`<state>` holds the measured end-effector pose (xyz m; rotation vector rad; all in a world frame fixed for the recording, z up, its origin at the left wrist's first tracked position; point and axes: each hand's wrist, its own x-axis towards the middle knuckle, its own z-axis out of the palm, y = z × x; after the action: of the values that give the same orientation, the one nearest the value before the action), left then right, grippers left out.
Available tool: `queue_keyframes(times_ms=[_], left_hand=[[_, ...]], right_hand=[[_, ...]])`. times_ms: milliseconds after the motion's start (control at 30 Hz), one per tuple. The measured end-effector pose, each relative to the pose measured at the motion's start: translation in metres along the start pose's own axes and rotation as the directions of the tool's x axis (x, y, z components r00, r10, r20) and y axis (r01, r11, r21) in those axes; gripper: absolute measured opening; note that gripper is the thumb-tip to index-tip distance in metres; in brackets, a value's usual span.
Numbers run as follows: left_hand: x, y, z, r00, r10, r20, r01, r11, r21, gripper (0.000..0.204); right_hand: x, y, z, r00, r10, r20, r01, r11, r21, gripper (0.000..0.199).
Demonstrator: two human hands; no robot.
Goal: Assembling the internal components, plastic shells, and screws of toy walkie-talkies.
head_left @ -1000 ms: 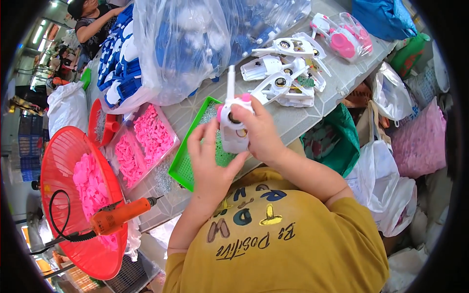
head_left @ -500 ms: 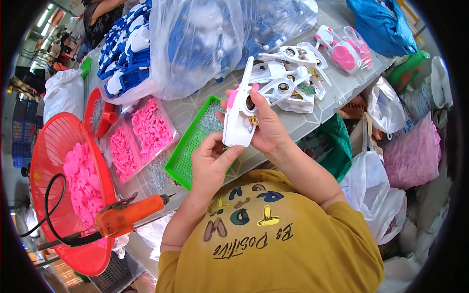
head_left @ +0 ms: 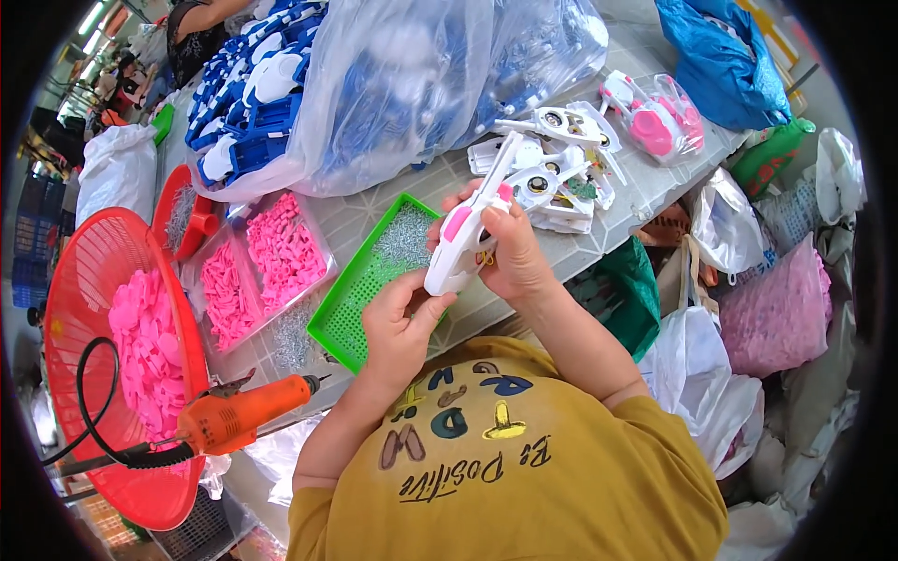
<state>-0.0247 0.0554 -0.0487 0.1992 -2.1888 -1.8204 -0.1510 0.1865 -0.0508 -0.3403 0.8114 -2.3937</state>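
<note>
A white toy gun with a pink part (head_left: pixel 465 238) is held over the table edge by both hands. My right hand (head_left: pixel 510 248) grips its upper body, thumb near the pink piece. My left hand (head_left: pixel 398 323) holds the grip end from below. Just beneath them lies a green mesh tray (head_left: pixel 348 304) with a heap of small silver screws. Behind the right hand sits a pile of assembled white toy guns (head_left: pixel 557 164).
An orange electric screwdriver (head_left: pixel 238 414) with a black cable lies at the table's near edge. A red basket (head_left: pixel 79 280) and clear trays (head_left: pixel 257 262) hold pink parts. Big clear bags (head_left: pixel 412 84) of blue parts fill the back. Several bags crowd the floor at right.
The toy gun has tilted over and come lower, nearer my chest. My left hand has shifted down to its grip end. The view moved slightly.
</note>
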Motion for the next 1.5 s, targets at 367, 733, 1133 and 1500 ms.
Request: queue_keyframes(times_ms=[367, 733, 1133, 1500], left_hand=[[-0.007, 0.000, 0.003, 0.998, -0.050, 0.043, 0.051, 0.999, -0.018, 0.025], [0.002, 0.015, -0.020, 0.990, -0.002, 0.139, -0.013, 0.995, 0.103, 0.051], [0.032, 0.043, -0.047, 0.999, -0.038, 0.023, 0.041, 0.986, -0.162, 0.019], [0.029, 0.035, -0.055, 0.990, 0.065, 0.123, -0.042, 0.982, -0.183, 0.021]], right_hand=[[-0.004, -0.007, 0.003, 0.998, -0.008, 0.061, 0.010, 0.999, -0.040, 0.035], [-0.016, -0.001, 0.005, 0.997, 0.073, -0.036, -0.079, 0.972, -0.222, 0.031], [-0.038, 0.008, 0.045, 0.999, 0.022, -0.032, -0.039, 0.472, -0.881, 0.024], [-0.041, 0.008, 0.047, 0.968, -0.190, 0.165, 0.198, 0.171, -0.965, 0.022]])
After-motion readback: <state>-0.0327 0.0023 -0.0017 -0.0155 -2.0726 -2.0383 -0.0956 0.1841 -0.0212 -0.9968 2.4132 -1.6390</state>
